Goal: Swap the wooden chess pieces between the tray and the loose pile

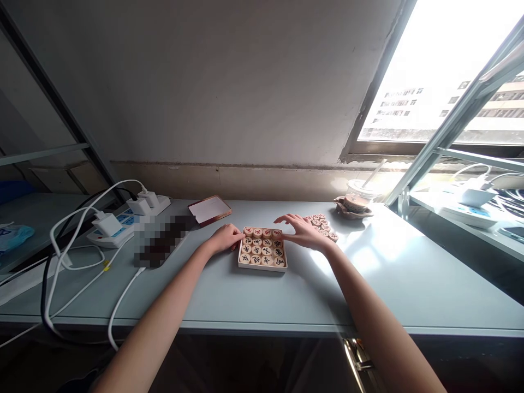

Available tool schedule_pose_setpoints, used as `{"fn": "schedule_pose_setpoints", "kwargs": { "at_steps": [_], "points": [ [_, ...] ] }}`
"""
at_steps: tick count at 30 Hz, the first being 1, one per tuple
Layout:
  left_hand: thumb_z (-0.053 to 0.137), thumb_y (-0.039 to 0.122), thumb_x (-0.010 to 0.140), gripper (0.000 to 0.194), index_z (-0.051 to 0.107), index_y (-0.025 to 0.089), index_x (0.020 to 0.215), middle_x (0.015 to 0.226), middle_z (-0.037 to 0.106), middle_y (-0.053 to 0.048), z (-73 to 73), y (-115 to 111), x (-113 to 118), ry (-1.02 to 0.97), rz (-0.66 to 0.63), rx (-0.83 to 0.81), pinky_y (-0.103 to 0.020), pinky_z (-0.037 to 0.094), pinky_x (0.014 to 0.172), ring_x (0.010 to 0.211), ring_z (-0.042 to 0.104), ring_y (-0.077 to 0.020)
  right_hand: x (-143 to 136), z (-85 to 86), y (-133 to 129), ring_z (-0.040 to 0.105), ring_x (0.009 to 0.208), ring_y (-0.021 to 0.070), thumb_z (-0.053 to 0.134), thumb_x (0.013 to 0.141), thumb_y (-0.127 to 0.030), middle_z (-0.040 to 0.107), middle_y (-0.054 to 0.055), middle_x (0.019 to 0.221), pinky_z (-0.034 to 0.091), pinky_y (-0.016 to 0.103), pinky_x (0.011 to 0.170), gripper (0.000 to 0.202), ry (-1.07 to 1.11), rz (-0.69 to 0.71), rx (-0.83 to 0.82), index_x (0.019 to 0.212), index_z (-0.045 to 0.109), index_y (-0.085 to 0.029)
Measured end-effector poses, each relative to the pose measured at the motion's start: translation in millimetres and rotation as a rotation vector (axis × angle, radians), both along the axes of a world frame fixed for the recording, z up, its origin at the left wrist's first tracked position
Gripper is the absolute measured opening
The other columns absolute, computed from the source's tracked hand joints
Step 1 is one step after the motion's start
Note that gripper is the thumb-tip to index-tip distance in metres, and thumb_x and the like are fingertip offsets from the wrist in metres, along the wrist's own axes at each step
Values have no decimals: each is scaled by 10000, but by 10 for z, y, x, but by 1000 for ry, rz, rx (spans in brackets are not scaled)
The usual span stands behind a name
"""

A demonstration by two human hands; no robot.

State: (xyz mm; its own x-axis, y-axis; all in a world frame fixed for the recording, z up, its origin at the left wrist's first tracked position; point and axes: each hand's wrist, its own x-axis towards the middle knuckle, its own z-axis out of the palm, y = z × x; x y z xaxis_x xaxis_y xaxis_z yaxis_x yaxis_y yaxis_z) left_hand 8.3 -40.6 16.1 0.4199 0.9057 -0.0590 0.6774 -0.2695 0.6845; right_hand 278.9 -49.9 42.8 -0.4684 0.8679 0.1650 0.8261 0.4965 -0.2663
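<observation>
Head view. Two bare forearms reach across a pale blue table (254,300) to a shallow box (262,267) of round wooden Chinese chess pieces (262,246), packed in rows, faces up with black or red characters. The left hand (224,238), fingers loosely curled, touches the box's left edge, gripping nothing visible. The right hand (301,231), fingers spread and flat, hovers at its right rim. Loose pieces (322,225) lie just beyond that hand; a sweep of the wrist could probably scatter them. Farther back: the box lid (209,209), a power strip (123,225), a lidded cup (360,192).
</observation>
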Motion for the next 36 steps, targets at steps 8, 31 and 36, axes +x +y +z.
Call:
{"fn": "schedule_pose_setpoints", "kwargs": {
  "at_steps": [8, 31, 36],
  "points": [
    [385, 401, 754, 397, 435, 170, 436, 429, 498, 0, 12, -11, 84, 67, 131, 94, -252, 283, 504, 434, 425, -119, 316, -305, 243, 340, 1205, 294, 386, 871, -358, 475, 159, 1258, 165, 582, 968, 394, -275, -548, 154, 1191, 473, -145],
    [322, 407, 854, 418, 507, 176, 558, 539, 546, -24, 27, -41, 145, 175, 84, 255, -255, 217, 524, 523, 451, -152, -425, -21, -152, 514, 928, 176, 395, 885, -470, 633, 10, 993, 236, 356, 927, 303, 50, 29, 314, 962, 627, -291],
    [294, 455, 854, 444, 514, 177, 587, 583, 551, -24, 38, -60, 157, 124, 22, 238, -252, 218, 524, 546, 433, -154, -636, -94, -233, 525, 837, 165, 398, 888, -462, 630, 23, 910, 288, 320, 804, 295, 2, 30, 273, 1041, 598, -308]
  ]
}}
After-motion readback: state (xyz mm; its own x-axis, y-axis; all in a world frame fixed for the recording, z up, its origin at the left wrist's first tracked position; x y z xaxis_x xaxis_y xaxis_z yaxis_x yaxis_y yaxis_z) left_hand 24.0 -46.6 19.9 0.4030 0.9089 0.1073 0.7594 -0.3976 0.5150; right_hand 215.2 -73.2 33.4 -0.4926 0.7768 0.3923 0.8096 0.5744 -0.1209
